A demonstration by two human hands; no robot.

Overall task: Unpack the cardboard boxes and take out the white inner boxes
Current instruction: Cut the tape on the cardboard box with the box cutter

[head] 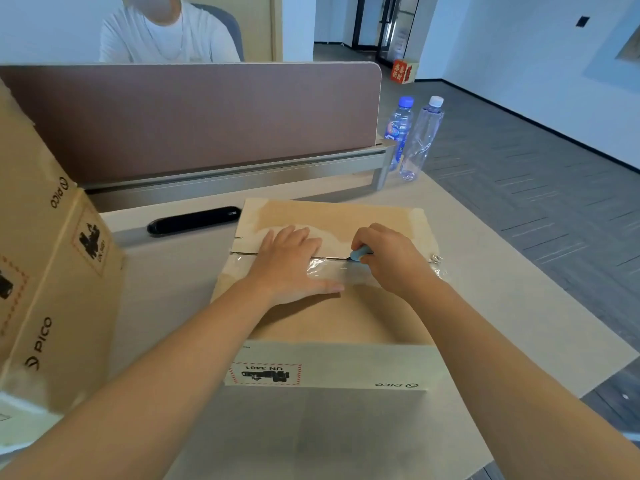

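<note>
A taped cardboard box [346, 317] stands on the desk right in front of me, its two top flaps meeting at a centre seam under clear tape. My left hand [294, 263] lies flat on the top, fingers straight, across the seam. My right hand [388, 259] grips a small blue cutter [360, 253], whose blade sits in the seam just right of my left hand. The tape to the right of the cutter looks split and crumpled. No white inner box is visible.
A stack of larger cardboard boxes [45, 271] stands at the left. A black bar-shaped object [194, 220] lies behind the box. Two plastic bottles [412, 136] stand at the desk's far right corner. A brown partition [194, 119] backs the desk; a person sits beyond it.
</note>
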